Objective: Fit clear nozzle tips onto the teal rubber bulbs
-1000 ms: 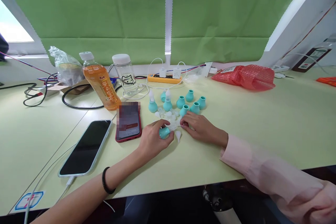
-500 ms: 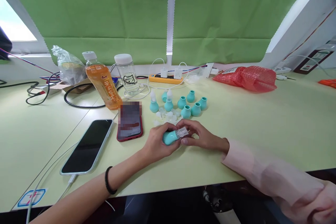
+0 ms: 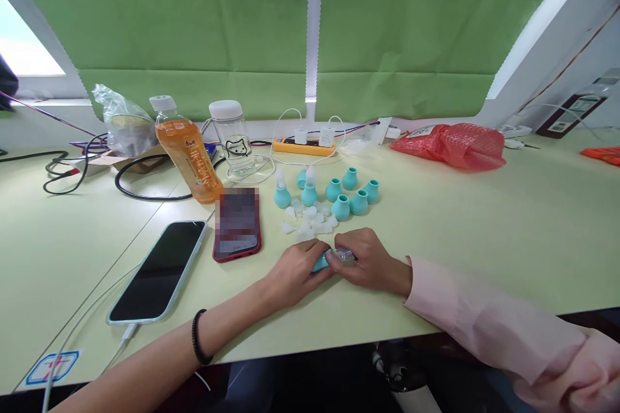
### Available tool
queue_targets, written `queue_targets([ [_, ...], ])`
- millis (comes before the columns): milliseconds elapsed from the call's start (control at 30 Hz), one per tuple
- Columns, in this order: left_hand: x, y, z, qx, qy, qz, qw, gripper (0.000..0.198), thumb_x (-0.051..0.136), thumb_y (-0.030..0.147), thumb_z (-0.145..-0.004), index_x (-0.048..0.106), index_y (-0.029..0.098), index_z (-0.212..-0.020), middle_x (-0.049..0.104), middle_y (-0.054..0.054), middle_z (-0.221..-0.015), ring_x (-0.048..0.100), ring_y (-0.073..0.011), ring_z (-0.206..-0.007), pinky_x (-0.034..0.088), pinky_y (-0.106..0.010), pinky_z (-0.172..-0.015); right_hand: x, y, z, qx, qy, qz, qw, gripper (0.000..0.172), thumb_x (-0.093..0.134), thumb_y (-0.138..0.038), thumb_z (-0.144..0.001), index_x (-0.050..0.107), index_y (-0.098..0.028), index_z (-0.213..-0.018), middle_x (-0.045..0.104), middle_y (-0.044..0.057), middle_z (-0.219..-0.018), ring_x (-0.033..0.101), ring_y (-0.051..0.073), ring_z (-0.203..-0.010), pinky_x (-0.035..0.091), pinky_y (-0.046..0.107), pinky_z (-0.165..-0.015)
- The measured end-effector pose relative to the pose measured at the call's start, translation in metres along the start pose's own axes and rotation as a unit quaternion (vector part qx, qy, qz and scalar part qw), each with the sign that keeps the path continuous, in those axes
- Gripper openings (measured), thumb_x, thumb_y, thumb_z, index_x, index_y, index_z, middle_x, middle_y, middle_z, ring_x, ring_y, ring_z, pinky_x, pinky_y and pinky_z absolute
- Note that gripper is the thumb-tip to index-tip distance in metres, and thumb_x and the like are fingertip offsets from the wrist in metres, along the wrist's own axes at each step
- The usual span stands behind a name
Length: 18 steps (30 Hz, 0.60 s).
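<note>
My left hand [image 3: 296,273] is wrapped around a teal squeeze bulb [image 3: 320,263], most of which its fingers hide. From the bulb's neck a clear plastic nozzle [image 3: 345,254] points right, and my right hand [image 3: 371,262] grips it between thumb and curled fingers. Just beyond my hands lies a loose pile of small translucent white plastic tips [image 3: 312,224]. Behind the pile stand two teal bulbs, a left one [image 3: 282,197] and a right one [image 3: 309,195], each with a whitish tip on top. Several open-necked teal bulbs [image 3: 358,202] are grouped to the right.
To the left lie a red-cased phone [image 3: 237,226] and a phone on a charging cable [image 3: 159,271]. Behind them are an orange drink bottle [image 3: 188,158] and a clear cup [image 3: 235,142]. A yellow power strip [image 3: 304,149] and a red bubble-wrap package [image 3: 450,145] sit at the back.
My right hand has closed over the clear nozzle, its thumb now against the bulb's neck. My left hand has turned over the bulb, covering more of it.
</note>
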<state>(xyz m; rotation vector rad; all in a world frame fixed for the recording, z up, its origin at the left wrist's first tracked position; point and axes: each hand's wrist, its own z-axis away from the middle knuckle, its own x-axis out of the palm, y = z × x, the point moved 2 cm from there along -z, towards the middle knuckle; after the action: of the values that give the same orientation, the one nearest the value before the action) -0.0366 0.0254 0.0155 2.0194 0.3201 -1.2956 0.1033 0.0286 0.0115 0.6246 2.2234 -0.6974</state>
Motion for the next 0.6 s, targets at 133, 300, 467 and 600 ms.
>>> queue_targets([
  [133, 0.002, 0.001, 0.001, 0.027, -0.018, 0.013, 0.999, 0.02, 0.037, 0.031, -0.083, 0.042, 0.015, -0.072, 0.051, -0.004, -0.07, 0.049, -0.0152, -0.064, 0.04, -0.025, -0.057, 0.0, -0.002, 0.0, -0.031, -0.011, -0.027, 0.999, 0.031, 0.04, -0.026, -0.077, 0.031, -0.016, -0.049, 0.026, -0.005, -0.043, 0.023, 0.005, -0.042, 0.018, 0.022, -0.044],
  [300, 0.004, 0.003, 0.001, 0.058, -0.03, 0.035, 0.997, 0.022, 0.036, 0.035, -0.083, 0.043, 0.015, -0.077, 0.054, -0.004, -0.076, 0.051, -0.0156, -0.069, 0.042, -0.025, -0.062, -0.001, 0.001, 0.0, 0.009, -0.082, -0.177, 0.981, 0.035, 0.036, -0.024, -0.078, 0.029, -0.015, -0.045, 0.02, -0.006, -0.043, 0.019, 0.004, -0.04, 0.018, 0.021, -0.041],
  [467, 0.003, 0.008, 0.002, 0.106, -0.029, 0.021, 0.994, 0.023, 0.034, 0.033, -0.084, 0.046, 0.014, -0.082, 0.055, -0.006, -0.078, 0.053, -0.0157, -0.072, 0.043, -0.026, -0.064, 0.0, 0.009, -0.005, 0.123, -0.161, -0.35, 0.915, 0.042, 0.038, -0.038, -0.077, 0.029, -0.016, -0.042, 0.02, -0.006, -0.041, 0.019, 0.004, -0.038, 0.017, 0.02, -0.037],
  [600, -0.003, 0.008, 0.003, 0.12, -0.011, 0.003, 0.993, 0.023, 0.036, 0.032, -0.084, 0.047, 0.013, -0.088, 0.054, -0.006, -0.079, 0.051, -0.0145, -0.07, 0.043, -0.024, -0.063, -0.006, 0.029, -0.012, 0.243, -0.07, -0.409, 0.877, 0.047, 0.033, -0.049, -0.076, 0.02, -0.019, -0.043, 0.016, -0.006, -0.04, 0.016, 0.004, -0.036, 0.015, 0.021, -0.035],
])
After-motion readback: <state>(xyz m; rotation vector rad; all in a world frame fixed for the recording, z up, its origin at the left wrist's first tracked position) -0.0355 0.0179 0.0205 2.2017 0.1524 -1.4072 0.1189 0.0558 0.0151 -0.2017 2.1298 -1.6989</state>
